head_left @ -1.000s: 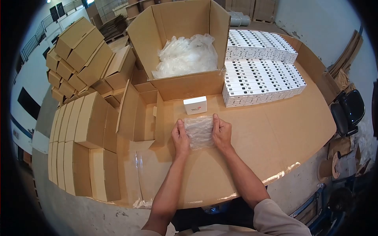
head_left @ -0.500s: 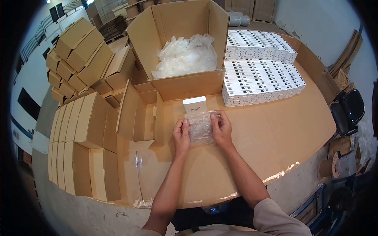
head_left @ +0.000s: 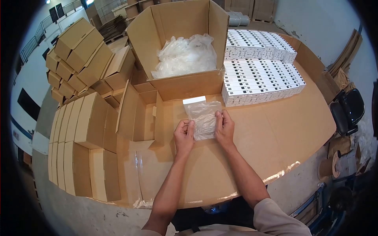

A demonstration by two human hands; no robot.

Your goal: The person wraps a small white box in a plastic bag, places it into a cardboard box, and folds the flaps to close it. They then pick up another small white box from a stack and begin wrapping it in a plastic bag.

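Observation:
A clear plastic bag (head_left: 205,121) is stretched between my two hands above the cardboard-covered table. My left hand (head_left: 184,133) pinches its left edge between thumb and fingers. On the opposite edge, my right hand (head_left: 224,128) is closed in the same way. Just behind the bag stands a small white box (head_left: 193,100), its lower part covered from sight by the plastic. To the left of my hands is an open brown carton (head_left: 147,122) with its flaps up.
Behind my hands, a large cardboard box (head_left: 189,82) holds a heap of clear plastic bags (head_left: 189,55). White boxes (head_left: 264,82) are packed in rows at the right. Brown cartons (head_left: 84,126) are stacked at the left. A black chair (head_left: 348,110) stands past the table's right edge.
The plastic bag has risen and tilted, and it now covers more of the white box's front. Both hands have shifted slightly to the right with it.

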